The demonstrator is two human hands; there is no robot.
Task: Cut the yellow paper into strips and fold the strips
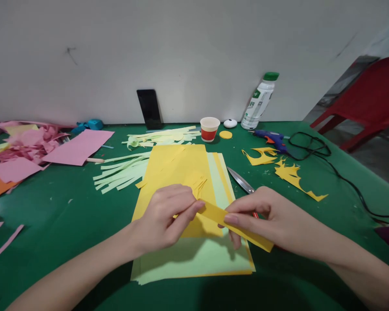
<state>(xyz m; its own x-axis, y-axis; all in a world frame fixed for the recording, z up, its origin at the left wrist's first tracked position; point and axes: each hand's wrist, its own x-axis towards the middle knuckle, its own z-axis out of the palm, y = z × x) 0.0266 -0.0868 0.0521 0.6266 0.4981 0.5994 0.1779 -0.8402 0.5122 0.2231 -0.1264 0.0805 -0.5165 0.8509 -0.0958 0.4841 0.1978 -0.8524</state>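
Both hands hold one yellow paper strip (212, 211) above a stack of sheets. My left hand (168, 216) pinches its left end, where thin cut slivers stick up. Farther along the strip, my right hand (259, 216) grips it between thumb and fingers, and its free end slants down to the right. Below lies a yellow sheet (178, 168) on top of pale green paper (188, 259). Scissors (241, 179) rest beside the stack, their handles partly hidden behind my right hand.
Pale green fringed strips (126, 172) lie left of the stack, pink paper (81, 147) farther left. A paper cup (209, 129), a bottle (259, 103) and a phone (149, 108) stand along the wall. A glue gun (272, 139) with its cord and yellow scraps (294, 177) lie right.
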